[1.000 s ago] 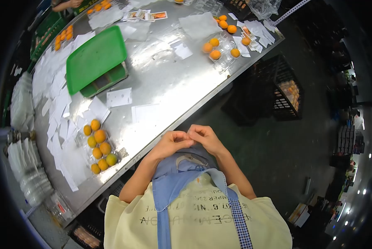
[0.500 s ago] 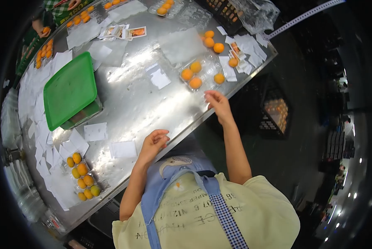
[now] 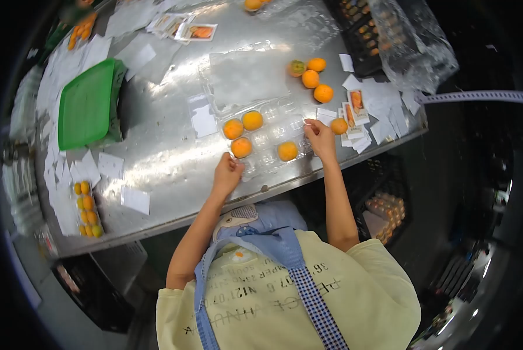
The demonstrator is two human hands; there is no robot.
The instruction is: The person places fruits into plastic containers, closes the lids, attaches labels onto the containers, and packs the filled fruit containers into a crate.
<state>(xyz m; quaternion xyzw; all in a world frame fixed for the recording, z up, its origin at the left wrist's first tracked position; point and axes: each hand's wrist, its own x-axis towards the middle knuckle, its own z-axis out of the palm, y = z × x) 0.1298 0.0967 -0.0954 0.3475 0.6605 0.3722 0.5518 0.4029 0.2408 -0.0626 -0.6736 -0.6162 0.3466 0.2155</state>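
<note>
A clear plastic fruit tray (image 3: 265, 137) with moulded hollows lies near the front edge of the metal table. Three orange persimmons (image 3: 241, 147) sit at its left end, and a single persimmon (image 3: 288, 151) is at its front right. My left hand (image 3: 227, 174) pinches the tray's near left corner, fingers closed. At the opposite end, my right hand (image 3: 321, 139) has thumb and fingertips closed on the tray's right edge. Just right of that hand, another persimmon (image 3: 338, 126) rests by printed cards. Several loose persimmons (image 3: 311, 79) lie beyond the tray, one showing a green top.
A green-lidded box (image 3: 86, 108) stands on the left of the metal table (image 3: 168, 146). A filled fruit tray (image 3: 87, 210) is at the front left. White papers and picture cards (image 3: 355, 114) are scattered about. A dark crate (image 3: 355, 29) with crumpled plastic (image 3: 413, 46) stands far right.
Both hands have moved onto the tray's two ends; before, they were apart from it. The view has turned and shifted, so the table sits at another angle.
</note>
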